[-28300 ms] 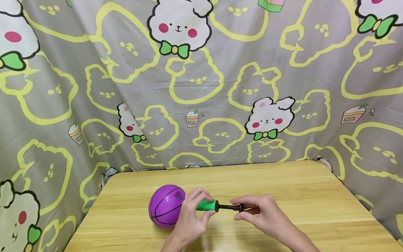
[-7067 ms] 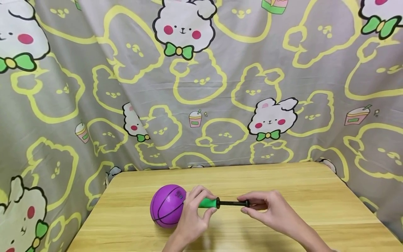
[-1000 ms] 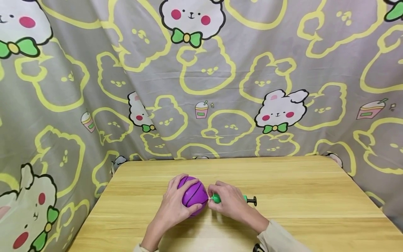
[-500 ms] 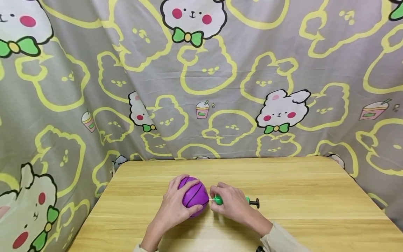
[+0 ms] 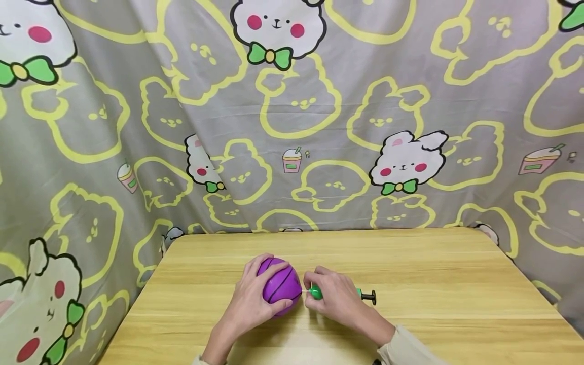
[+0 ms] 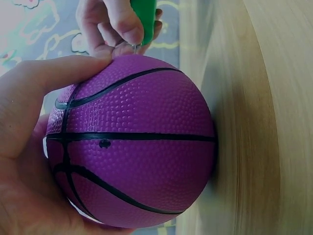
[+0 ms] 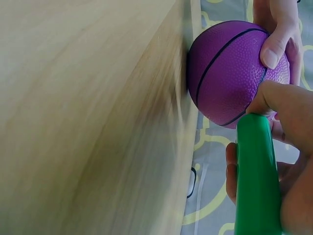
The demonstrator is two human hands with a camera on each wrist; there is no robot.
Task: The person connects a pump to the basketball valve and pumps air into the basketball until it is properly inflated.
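Note:
A small purple basketball [image 5: 284, 286] with black seams rests on the table. My left hand [image 5: 252, 294] grips it from the left, thumb and fingers spread round it; in the left wrist view the thumb lies along its upper side. My right hand [image 5: 335, 296] holds a green hand pump [image 7: 257, 176], whose black plunger handle [image 5: 373, 297] pokes out to the right behind the hand. A thin needle [image 5: 306, 291] spans the short gap between the pump's green tip and the ball's right side. How deep the needle sits in the ball is hidden.
The wooden table [image 5: 410, 263] stretches out round both hands. A grey curtain [image 5: 315, 126] with yellow outlines and white cartoon bunnies hangs behind the table and along its sides.
Earlier, the left hand held the pump's green barrel and the right its extended handle. Now the left holds the ball and the right the pump, which has edged slightly away from the ball; the plunger is pushed in.

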